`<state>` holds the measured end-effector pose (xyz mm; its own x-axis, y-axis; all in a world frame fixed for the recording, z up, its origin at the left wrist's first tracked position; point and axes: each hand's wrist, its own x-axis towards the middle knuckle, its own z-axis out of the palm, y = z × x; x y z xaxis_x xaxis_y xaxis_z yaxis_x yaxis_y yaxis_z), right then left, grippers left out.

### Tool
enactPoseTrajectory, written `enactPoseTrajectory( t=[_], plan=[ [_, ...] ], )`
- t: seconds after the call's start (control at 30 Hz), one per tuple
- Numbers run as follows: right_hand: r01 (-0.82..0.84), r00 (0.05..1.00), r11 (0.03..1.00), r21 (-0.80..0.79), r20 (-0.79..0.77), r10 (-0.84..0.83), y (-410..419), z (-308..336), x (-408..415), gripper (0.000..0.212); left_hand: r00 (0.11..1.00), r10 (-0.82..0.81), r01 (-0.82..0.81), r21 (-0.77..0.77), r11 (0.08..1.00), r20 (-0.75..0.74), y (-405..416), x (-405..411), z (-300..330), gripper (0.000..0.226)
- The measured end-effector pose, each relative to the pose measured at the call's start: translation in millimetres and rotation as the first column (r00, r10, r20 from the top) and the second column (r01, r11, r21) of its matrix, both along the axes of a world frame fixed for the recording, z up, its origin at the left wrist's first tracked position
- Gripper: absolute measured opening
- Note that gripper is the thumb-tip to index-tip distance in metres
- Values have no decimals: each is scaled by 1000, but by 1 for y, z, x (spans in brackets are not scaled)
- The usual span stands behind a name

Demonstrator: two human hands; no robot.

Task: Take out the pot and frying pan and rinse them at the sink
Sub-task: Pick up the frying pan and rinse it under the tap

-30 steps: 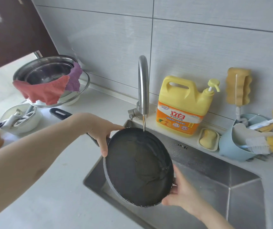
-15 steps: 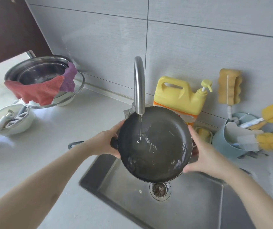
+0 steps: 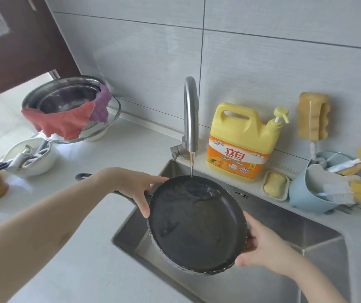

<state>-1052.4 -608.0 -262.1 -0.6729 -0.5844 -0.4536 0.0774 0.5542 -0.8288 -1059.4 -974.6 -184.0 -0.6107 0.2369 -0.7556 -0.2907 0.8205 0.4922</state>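
The frying pan (image 3: 197, 224) has dropped and tilted back from half a second ago, so the tap stream now strikes its far rim — rinsing continues over the sink (image 3: 284, 232). Left hand (image 3: 141, 189) and right hand (image 3: 260, 248) both grip the rim. Its dark, round nonstick face sheets water.

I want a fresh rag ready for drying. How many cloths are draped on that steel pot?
2: a red cloth draped over the steel pot's front rim, and a purple cloth on its right rim, overlapping the red one. Others may be hidden inside.
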Motion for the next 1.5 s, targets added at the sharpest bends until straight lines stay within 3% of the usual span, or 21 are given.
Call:
enactPoseTrajectory(
  t=[0.1, 0.2, 0.3, 0.4, 0.63, 0.83, 0.97, 1.17, 1.37, 1.43, 1.5],
  plan=[
    [107, 994, 990, -88, 5, -107, -17, -19, 18, 122, 985, -123, 91, -247, 965, -118, -6, -2, 6, 119],
    [205, 978, 972, -112, -9, -207, -26, -33, 25, 134, 948, -176, 75, -353, 933, -265, -5, 2, 5, 124],
    [254, 961, 964, -79, -95, -261, -22, -32, 14, 142, 893, -155, -9, -360, 933, -423, 2, 11, -3, 122],
    [213, 947, 977, 12, -250, -203, -7, -7, -7, 145, 869, -27, -107, -242, 964, -494, 12, 16, -19, 123],
    [42, 958, 982, 185, -285, 13, 37, 63, -39, 140, 923, 150, -108, 136, 985, -354, 43, 14, -47, 119],
    [24, 991, 998, 56, -136, -16, 48, 66, -23, 121, 982, 9, 6, 78, 997, -189, 46, 7, -27, 114],
    [118, 987, 993, -1, -112, -117, 42, 21, -7, 134, 964, -65, 61, -25, 998, -259, 41, 4, -3, 113],
    [247, 955, 969, -24, -163, -248, 32, -23, -4, 144, 876, -188, 49, -306, 951, -445, 59, 2, 11, 119],
    [382, 884, 914, 134, -341, -320, 44, -21, -5, 152, 773, -249, 28, -361, 932, -584, 88, 0, -7, 119],
    [444, 821, 886, 131, -455, -344, 52, -19, -1, 154, 702, -246, -11, -356, 935, -668, 93, 2, -16, 118],
    [485, 752, 868, 109, -558, -351, 59, -16, 0, 152, 549, -282, -42, -362, 931, -787, 95, 5, -25, 124]
  ],
)
